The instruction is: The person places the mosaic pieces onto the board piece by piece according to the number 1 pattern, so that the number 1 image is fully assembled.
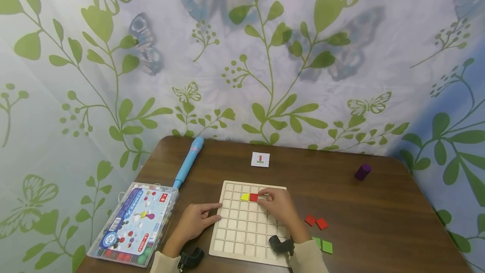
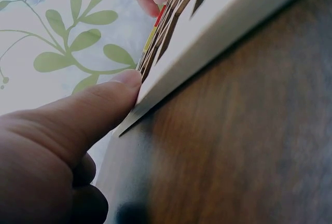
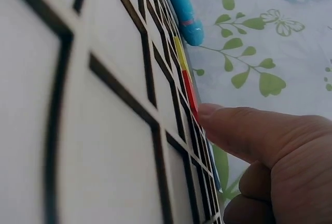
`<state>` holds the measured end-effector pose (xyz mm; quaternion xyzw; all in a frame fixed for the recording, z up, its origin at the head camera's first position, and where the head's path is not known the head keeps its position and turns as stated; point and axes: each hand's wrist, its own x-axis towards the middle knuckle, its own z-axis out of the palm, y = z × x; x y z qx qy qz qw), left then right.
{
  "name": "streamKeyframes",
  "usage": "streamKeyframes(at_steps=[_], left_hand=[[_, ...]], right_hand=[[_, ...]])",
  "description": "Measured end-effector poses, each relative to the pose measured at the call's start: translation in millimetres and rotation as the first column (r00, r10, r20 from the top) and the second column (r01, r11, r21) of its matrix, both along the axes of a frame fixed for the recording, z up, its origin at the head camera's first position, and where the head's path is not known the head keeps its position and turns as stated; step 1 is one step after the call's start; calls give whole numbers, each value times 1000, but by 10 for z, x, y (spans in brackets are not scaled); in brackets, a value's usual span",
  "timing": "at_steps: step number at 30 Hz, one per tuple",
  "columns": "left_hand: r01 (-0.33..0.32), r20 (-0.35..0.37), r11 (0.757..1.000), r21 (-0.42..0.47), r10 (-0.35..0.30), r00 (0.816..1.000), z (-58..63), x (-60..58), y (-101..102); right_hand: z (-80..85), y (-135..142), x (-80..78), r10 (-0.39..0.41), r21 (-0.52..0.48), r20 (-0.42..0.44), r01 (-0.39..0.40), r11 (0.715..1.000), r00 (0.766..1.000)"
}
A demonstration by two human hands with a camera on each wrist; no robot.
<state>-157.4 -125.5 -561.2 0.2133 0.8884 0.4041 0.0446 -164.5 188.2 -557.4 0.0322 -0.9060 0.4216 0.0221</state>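
A pale gridded board (image 1: 231,246) lies on the table, with a yellow tile (image 1: 245,197) and a red tile (image 1: 253,197) side by side in its upper rows. At the red tile's right edge, the thumb and forefinger of my right hand (image 1: 279,206) pinch it; the right wrist view has the thumb tip against the red tile (image 3: 190,92). My left hand (image 1: 195,221) touches the board's left edge with thumb and forefinger extended. In the left wrist view the thumb (image 2: 111,97) rests on the board's rim (image 2: 176,84).
Loose red tiles (image 1: 321,223) and green tiles (image 1: 327,247) lie right of the board. A small pattern card (image 1: 260,159) is behind it. A purple cylinder (image 1: 362,172) stands at the right. Leftward are a clear plastic case (image 1: 132,222) and a blue stick-shaped object (image 1: 188,161).
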Motion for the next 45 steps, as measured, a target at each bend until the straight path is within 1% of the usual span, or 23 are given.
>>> streamKeyframes(at_steps=[5,10,13,18,22,27,32,38,42,45], left_hand=[[1,2,1000,-3,-1,1000,-3,11,-2],[-1,-6,1000,-6,1,1000,-4,4,0],[-1,-7,1000,-7,0,1000,-9,-5,-2],[1,-5,1000,-9,-1,1000,-25,-14,-11],[2,-12,1000,-3,-2,1000,-26,-13,-25],[6,-14,1000,4,-6,1000,-18,-13,-22],[9,-12,1000,1,-9,1000,-26,-16,-19],[7,-11,1000,2,-7,1000,-31,-16,-32],[16,-16,1000,6,-16,1000,-42,-24,-32],[19,-15,1000,8,-19,1000,-55,-27,-34]], right_hand=[[60,104,51,5,-78,5,-5,997,1000],[210,341,102,-36,-108,-31,33,994,999],[299,517,137,-47,-79,-34,44,996,998],[374,840,267,-13,-29,35,14,999,999],[384,1101,388,2,-12,63,-1,1000,998],[384,1401,521,-22,4,75,22,1000,997],[344,1639,660,-44,34,114,40,999,992],[238,1773,778,-55,39,173,49,998,983],[174,1792,839,-83,29,205,78,996,975],[151,1778,887,-99,35,213,93,995,972]])
